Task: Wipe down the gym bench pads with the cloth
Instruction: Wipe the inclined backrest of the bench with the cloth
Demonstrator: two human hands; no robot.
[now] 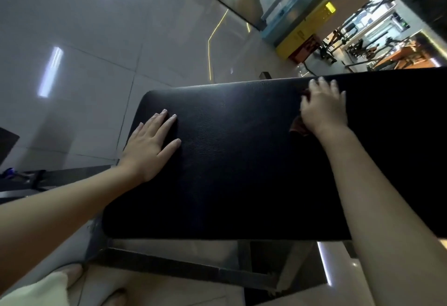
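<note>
Right hand [323, 107] is flat with the fingers spread, pressing the cloth [300, 125] onto the pad [229, 160]. It's not really gripping it, more pinning it under the palm. The cloth is a dark reddish thing and almost all of it is hidden under that hand. Only 2 little bits peek out, 1 by the wrist and 1 by the thumb. The fingertips reach right up to the far edge of the pad.

Left hand [150, 143] holds nothing. It's flat on the pad near the rounded left end, fingers straight, well apart from the cloth, and looks like it's just bracing.

Progress-wise, my guess is somewhere mid-wipe on this pad. Honestly the black surface shows no wet streaks or dust lines, so I can't tell which parts are done. There's a big stretch between the 2 hands, plus the near edge, that the cloth isn't on right now. Only 1 pad is in view, so any other pads are a question mark.

Under the pad there's the metal frame [217, 269], and a shiny tiled floor [96, 39] all around.
</note>
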